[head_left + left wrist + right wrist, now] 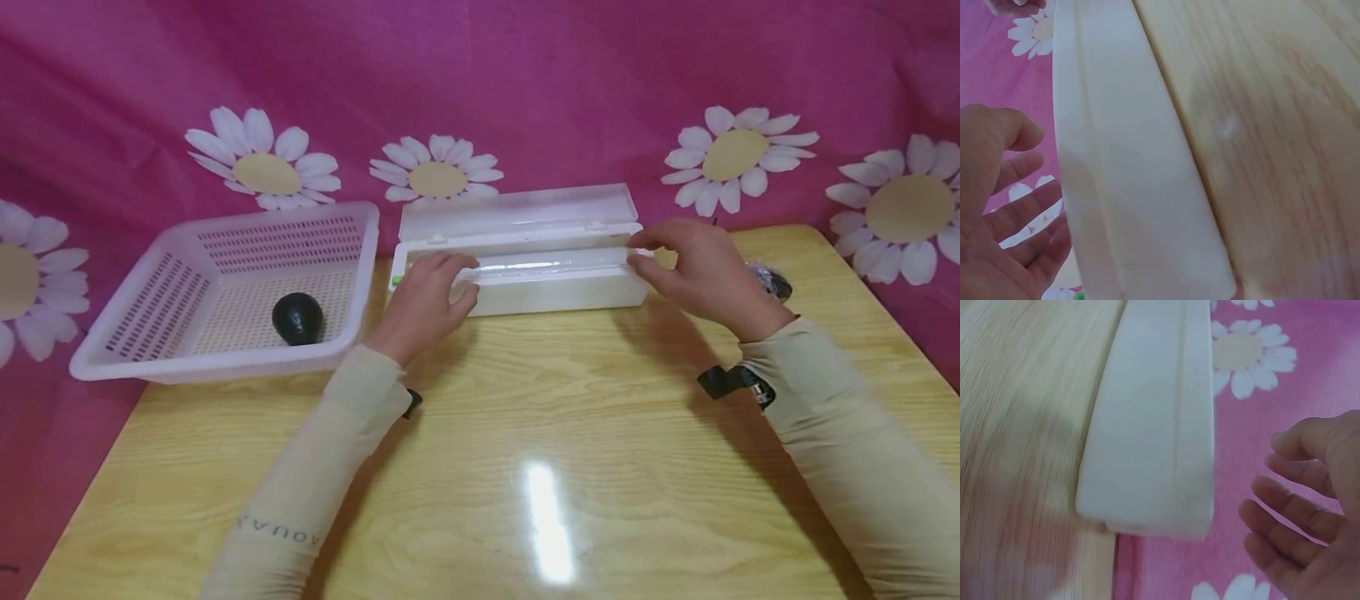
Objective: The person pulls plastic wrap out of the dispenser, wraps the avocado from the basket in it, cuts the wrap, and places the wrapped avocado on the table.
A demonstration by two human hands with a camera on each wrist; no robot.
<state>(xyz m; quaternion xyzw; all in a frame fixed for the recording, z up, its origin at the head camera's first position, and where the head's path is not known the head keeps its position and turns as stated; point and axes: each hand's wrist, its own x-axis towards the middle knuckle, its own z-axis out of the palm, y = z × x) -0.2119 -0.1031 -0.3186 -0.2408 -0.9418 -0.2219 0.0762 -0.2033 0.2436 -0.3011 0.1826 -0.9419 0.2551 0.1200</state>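
A long white box [562,297] stands at the back of the table with its lid [517,210] tipped back. Inside lies a shiny roll of plastic wrap [525,265]. At the box's left end, my left hand [429,298] hovers with loosely bent fingers, thumb apart from the index finger. The left wrist view shows that hand [1007,206] beside the box wall, its fingers spread. My right hand [701,271] is at the other end, thumb and index fingertips right at the box's corner. In the right wrist view its curved fingers [1291,519] hold nothing.
To the left, a white slotted basket [225,364] contains a dark, rounded avocado-like object [297,317]. A small dark item in clear plastic [772,282] lies behind my right wrist. Magenta cloth with daisies [555,100] hangs behind the wooden table [480,433].
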